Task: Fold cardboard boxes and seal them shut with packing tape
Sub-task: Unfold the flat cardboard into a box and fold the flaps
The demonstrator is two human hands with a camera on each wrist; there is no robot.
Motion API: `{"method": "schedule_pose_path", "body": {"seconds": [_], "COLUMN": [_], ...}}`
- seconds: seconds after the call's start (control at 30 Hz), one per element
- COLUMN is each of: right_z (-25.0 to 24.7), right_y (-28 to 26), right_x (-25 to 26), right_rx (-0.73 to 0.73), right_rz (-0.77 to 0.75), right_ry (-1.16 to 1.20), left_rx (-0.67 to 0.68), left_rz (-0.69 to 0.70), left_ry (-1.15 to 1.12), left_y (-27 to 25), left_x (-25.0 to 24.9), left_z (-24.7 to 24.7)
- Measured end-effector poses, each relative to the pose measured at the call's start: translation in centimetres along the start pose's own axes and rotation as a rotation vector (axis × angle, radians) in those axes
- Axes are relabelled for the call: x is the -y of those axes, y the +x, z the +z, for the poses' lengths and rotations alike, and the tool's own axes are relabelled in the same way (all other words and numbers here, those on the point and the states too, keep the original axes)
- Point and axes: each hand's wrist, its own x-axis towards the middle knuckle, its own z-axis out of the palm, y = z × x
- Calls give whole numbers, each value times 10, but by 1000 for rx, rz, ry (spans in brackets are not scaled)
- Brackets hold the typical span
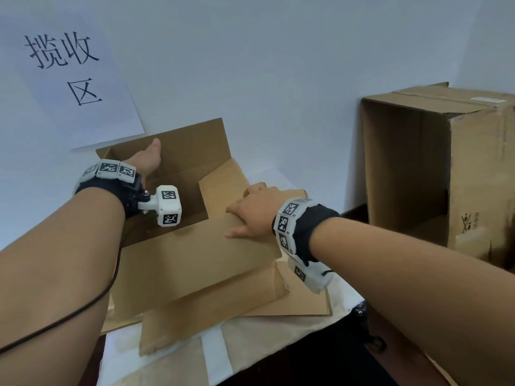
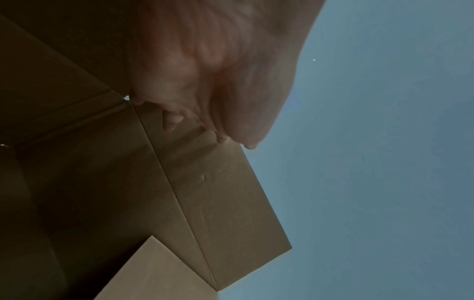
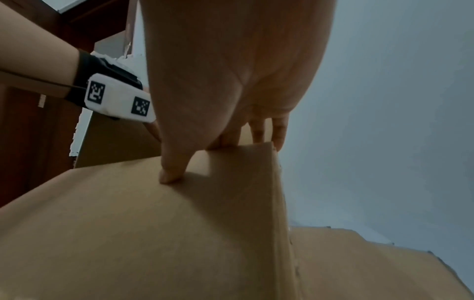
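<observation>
Left hand (image 1: pixel 147 158) is reaching down into the open cardboard box (image 1: pixel 192 257), palm against the inside of the far wall, thumb pointing up. On the left wrist view I'm seeing the fingers (image 2: pixel 170 119) lying fairly straight along the inner fold line near a corner, pressing rather than gripping; nothing is being held in it. I'm noting a white sign (image 1: pixel 75 76) with black characters hanging on the wall behind that hand, and a black cable (image 1: pixel 92 299) trailing from the left wrist rig.

Box is sitting centre frame on a table (image 1: pixel 217 355) with a pale covering, half erected, its back flap (image 1: pixel 192 143) standing upright against the wall, a side flap (image 1: pixel 225 185) leaning inward. Flat sheets of cardboard (image 1: pixel 303 305) are lying under and beside it.

Right hand (image 1: pixel 252 214) is resting on the near-right top edge of the box. On the right wrist view the thumb (image 3: pixel 174 168) is pressing the outer face while the other fingers (image 3: pixel 278 130) are hooking over the edge to the inner side, so it is pinching that panel.

Further right, a larger cardboard box (image 1: pixel 434 168) is standing well apart from the hands, its open side facing left
</observation>
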Motion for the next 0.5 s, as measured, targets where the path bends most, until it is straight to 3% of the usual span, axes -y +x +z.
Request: {"method": "schedule_pose_path", "body": {"seconds": [0.2, 0.4, 0.5], "right_z": [8, 10, 14], "right_y": [7, 12, 13], "right_x": [13, 26, 29], "right_rx": [51, 47, 11], "right_rz": [61, 140, 170], "right_ry": [105, 90, 107], "left_rx": [57, 176, 116], "left_rz": [94, 315, 462], "left_ry": [42, 244, 413], "left_y": [-27, -72, -82], "left_x": [-1, 9, 29], "left_z": [2, 12, -2]}}
